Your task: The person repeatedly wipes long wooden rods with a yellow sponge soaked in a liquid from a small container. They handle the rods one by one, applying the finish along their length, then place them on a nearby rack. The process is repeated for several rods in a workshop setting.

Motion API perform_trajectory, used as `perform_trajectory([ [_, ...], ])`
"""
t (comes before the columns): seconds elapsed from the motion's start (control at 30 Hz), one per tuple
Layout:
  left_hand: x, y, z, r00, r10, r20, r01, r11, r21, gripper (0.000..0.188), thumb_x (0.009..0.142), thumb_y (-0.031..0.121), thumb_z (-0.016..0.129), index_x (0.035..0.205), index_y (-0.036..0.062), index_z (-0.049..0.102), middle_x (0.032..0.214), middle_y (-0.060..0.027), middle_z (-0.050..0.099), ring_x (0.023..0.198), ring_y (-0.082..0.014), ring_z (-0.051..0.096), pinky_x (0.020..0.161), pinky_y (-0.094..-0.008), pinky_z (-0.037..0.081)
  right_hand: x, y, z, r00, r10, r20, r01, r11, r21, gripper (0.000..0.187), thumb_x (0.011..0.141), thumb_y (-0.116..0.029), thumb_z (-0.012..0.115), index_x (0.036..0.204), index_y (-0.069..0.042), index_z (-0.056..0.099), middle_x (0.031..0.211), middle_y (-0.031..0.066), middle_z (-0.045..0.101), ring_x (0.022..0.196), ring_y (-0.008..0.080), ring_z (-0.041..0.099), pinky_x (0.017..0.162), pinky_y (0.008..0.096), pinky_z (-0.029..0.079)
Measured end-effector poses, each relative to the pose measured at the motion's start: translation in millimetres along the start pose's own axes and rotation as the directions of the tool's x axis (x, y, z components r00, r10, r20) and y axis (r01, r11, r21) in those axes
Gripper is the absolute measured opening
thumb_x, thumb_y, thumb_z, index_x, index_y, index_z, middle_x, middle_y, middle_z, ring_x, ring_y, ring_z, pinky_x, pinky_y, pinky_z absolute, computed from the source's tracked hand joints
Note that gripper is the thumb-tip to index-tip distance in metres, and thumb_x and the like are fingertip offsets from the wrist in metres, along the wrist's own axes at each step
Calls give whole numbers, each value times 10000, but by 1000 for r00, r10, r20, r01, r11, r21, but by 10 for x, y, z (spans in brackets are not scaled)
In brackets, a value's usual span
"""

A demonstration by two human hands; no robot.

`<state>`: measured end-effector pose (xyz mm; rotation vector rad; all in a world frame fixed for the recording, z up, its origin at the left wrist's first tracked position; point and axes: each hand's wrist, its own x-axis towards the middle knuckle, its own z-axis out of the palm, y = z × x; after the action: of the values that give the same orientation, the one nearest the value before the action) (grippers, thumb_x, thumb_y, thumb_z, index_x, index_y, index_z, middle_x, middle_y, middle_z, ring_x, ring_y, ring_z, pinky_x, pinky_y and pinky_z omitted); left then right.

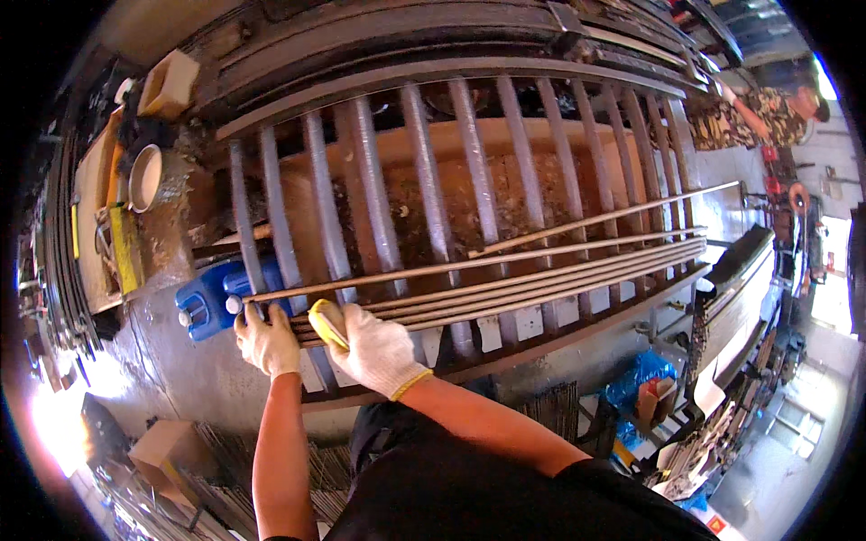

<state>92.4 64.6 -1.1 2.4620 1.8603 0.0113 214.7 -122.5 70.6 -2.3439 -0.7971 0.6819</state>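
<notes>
Several long thin metal rods (pixel 505 293) lie side by side across a rack of grey metal bars (pixel 424 171). My left hand (pixel 268 343), in a white work glove, is at the left ends of the rods, its fingers closed around the end of the rearmost one of the bundle. Just to its right, my right hand (pixel 377 350), also gloved, grips a small yellow object (pixel 328 323) with rounded edges, held low over the rods. Its kind is unclear, since the palm covers part of it. One separate rod (pixel 604 218) lies slanted farther back on the bars.
Under the bars is a brown, dirty trough (pixel 577 162). Blue plastic jugs (pixel 206 302) stand left of my hands. A round bowl (pixel 145 178) sits on a ledge at the far left. Another person (pixel 758 117) is at the far right. A blue plastic bag (pixel 639 377) lies nearer, right.
</notes>
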Motion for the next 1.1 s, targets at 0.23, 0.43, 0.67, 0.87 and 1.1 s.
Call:
perform_trajectory([
  [0.23,16,-26,75,999,-18,43,16,999,46,602,1130,472,670,1655,182,619,1633,-269,586,1450,-499,594,1200,-587,504,-486,1366,-1413,966,253,-45,-255,967,-26,504,984,-453,848,1329,-112,713,1010,200,827,883,438,820,751,573,654],
  [0.43,159,-543,378,992,122,38,-124,989,83,580,1148,430,660,1607,76,663,1663,-299,557,1514,-502,533,1273,-557,443,-1123,3583,-3195,865,321,-386,-461,813,-355,567,941,-380,895,1380,-91,681,1115,195,840,946,454,822,823,546,666],
  [0.67,245,-488,422,1000,-13,16,13,998,58,668,1189,514,599,1741,147,511,1710,-259,527,1564,-464,505,1290,-562,431,-1442,6112,-5077,634,439,-637,-772,411,-485,556,1022,-440,766,1434,-111,590,1233,224,793,1061,494,783,890,618,625],
  [0.87,274,-941,504,997,-51,51,57,990,-127,748,1199,569,561,1738,57,476,1680,-287,537,1510,-459,557,1256,-543,475,-1270,6982,-5741,509,576,-640,-860,305,-410,527,1059,-462,695,1440,-113,594,1337,266,758,1175,506,761,1006,614,602],
  [1.1,-185,-217,102,977,-104,184,187,833,-520,747,1236,508,501,1778,7,391,1794,-212,435,1615,-351,456,1364,-463,346,-1570,6768,-5388,522,417,-744,-774,598,-209,734,1101,-476,697,1692,-71,540,1593,222,659,1474,432,640,1221,501,499],
])
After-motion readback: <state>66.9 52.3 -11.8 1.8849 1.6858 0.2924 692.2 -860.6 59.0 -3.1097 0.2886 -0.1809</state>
